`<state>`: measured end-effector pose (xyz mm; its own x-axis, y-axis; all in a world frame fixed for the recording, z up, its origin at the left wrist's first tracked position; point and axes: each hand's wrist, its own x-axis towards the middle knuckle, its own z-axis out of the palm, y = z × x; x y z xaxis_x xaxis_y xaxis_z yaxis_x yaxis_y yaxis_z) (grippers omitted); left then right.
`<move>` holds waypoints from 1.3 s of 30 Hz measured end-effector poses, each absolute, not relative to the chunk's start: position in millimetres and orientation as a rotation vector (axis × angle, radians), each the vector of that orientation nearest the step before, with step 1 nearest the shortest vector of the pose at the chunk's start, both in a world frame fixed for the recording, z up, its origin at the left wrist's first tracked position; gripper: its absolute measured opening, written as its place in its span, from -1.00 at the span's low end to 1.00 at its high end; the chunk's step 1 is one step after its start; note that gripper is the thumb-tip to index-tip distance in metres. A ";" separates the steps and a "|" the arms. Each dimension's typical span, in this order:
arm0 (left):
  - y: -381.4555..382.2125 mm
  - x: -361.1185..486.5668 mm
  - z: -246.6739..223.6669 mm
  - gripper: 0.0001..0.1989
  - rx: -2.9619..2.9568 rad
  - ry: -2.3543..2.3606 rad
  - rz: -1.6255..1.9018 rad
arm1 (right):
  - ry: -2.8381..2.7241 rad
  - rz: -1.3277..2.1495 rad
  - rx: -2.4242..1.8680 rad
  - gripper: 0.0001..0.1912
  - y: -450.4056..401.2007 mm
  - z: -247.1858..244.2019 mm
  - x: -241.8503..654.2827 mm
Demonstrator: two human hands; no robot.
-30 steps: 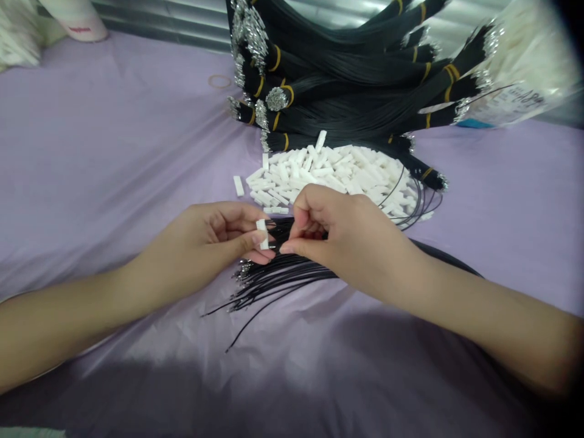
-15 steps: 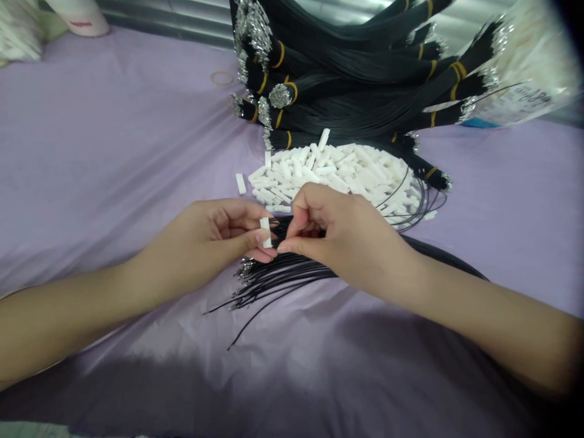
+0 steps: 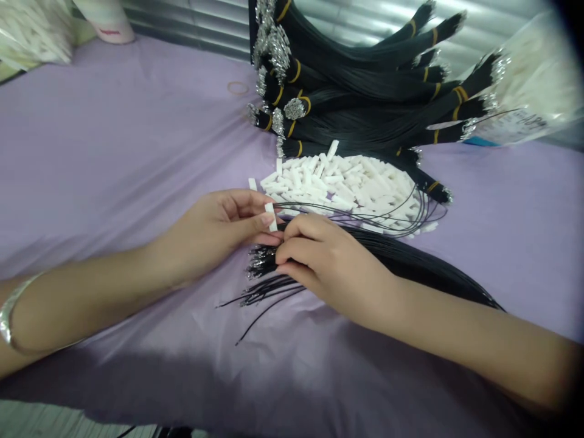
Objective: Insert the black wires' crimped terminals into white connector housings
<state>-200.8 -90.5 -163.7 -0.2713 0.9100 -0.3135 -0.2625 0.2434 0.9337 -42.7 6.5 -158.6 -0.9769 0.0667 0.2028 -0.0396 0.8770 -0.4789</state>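
Between the thumb and fingers of my left hand (image 3: 228, 222) is a white connector (image 3: 271, 217), held upright, with thin black wires running right from it. My right hand (image 3: 337, 267) is just to the right and lower, its fingertips pressed together over the loose black wires (image 3: 392, 255). What those fingertips grip, if anything, is too small to make out. Silvery wire ends (image 3: 260, 261) lie left of my right fingertips. Behind both hands spreads a pile of white connectors (image 3: 356, 182).
Bundles of black wires (image 3: 365, 91) tied with yellow bands are stacked at the back. A clear bag (image 3: 538, 91) stands at the back right, another bag (image 3: 36, 30) and a white container (image 3: 107, 21) at the back left. A rubber band (image 3: 238, 88) lies on the purple cloth (image 3: 114, 134).
My right hand has moved down from beside the connector onto the loose wires. Wires running right from the connector now show above my right hand. The view has shifted slightly.
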 end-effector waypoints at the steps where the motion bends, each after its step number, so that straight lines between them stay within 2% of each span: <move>1: -90.7 -200.6 -164.2 -0.84 0.680 1.391 1.306 | -2.818 0.813 -0.035 -0.85 7.2 -159.0 -43.4; 7: -92.4 -200.4 -162.6 -0.86 0.722 1.414 1.282 | -2.589 1.451 -0.293 -0.95 15.0 -143.4 -40.2; 10: -92.8 -201.5 -162.1 -0.85 0.740 1.406 1.257 | -2.420 1.632 -0.428 -0.89 21.4 -137.9 -37.9; 19: -93.1 -200.8 -159.8 -0.86 0.793 1.471 1.221 | -2.496 1.537 -0.656 -0.91 30.8 -142.6 -38.5; 39: -90.1 -199.7 -156.3 -0.90 0.840 1.454 1.183 | -2.545 1.340 -0.572 -0.91 28.7 -148.3 -40.0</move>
